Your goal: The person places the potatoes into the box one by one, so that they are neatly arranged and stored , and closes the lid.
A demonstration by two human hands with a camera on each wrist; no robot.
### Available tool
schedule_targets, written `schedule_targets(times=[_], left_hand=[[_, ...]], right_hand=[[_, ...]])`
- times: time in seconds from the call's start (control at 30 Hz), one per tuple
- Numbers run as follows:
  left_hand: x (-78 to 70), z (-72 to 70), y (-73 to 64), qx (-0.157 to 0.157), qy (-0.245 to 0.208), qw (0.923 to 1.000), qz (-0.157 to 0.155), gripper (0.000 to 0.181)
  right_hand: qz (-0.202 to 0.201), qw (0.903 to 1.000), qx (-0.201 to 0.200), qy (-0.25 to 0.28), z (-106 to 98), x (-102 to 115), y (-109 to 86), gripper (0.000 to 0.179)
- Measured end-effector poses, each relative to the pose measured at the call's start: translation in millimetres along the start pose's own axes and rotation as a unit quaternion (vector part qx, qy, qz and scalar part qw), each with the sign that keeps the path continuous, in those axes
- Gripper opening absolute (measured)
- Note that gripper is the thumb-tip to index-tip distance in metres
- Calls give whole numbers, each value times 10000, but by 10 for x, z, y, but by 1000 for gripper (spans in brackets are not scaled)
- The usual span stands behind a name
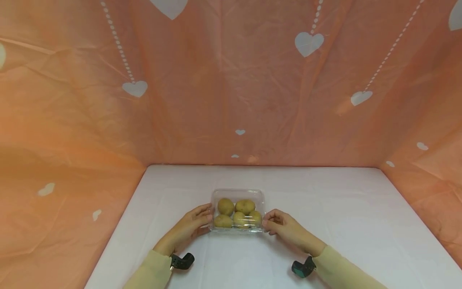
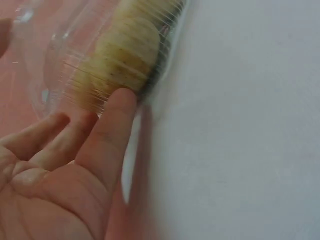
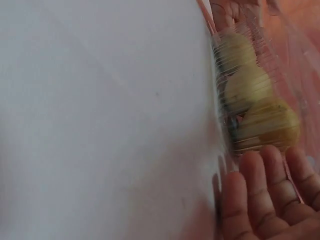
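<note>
A clear plastic box (image 1: 238,194) with several yellow-brown potatoes (image 1: 225,206) inside stands on the white table between the two hands. My left hand (image 1: 189,225) is at its left side, fingers fairly straight, and in the left wrist view a fingertip (image 2: 122,97) touches the ribbed wall beside a potato (image 2: 127,52). At the right side is my right hand (image 1: 285,226), its fingertips against the box's edge. Four extended fingers (image 3: 256,172) show at the ribbed end wall in the right wrist view, close to the nearest potato (image 3: 270,125).
A white cloth (image 1: 343,208) covers the table. Orange drapes with white hearts (image 1: 308,43) close it in at the back and both sides. Each wrist wears a black camera band (image 1: 182,261), over pale sleeves (image 1: 149,271).
</note>
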State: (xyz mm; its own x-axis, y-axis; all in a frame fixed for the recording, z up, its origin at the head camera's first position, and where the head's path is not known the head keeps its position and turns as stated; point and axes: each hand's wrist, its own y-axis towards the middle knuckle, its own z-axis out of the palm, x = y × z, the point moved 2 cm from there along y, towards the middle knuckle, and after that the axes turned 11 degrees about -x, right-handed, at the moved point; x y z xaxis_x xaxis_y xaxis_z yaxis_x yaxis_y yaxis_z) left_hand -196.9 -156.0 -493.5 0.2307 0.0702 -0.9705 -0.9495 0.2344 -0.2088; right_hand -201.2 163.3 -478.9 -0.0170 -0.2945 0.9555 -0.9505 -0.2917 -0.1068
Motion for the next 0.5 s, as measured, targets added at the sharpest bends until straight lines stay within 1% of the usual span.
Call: schedule_targets(times=[0.13, 0.23, 0.37, 0.5], left_hand=[[69, -20, 6, 318, 74, 9994, 68, 71], [102, -25, 23, 486, -23, 9988, 74, 72], [111, -9, 56, 487, -159, 9987, 50, 72], [100, 21, 93, 276, -156, 9995, 45, 72]], right_hand=[[84, 9999, 37, 39, 22, -63, 22, 28], [150, 9998, -12, 94, 44, -100, 48, 25], [208, 9991, -133, 340, 64, -135, 94, 25], [281, 9973, -267, 624, 74, -172, 155, 25]])
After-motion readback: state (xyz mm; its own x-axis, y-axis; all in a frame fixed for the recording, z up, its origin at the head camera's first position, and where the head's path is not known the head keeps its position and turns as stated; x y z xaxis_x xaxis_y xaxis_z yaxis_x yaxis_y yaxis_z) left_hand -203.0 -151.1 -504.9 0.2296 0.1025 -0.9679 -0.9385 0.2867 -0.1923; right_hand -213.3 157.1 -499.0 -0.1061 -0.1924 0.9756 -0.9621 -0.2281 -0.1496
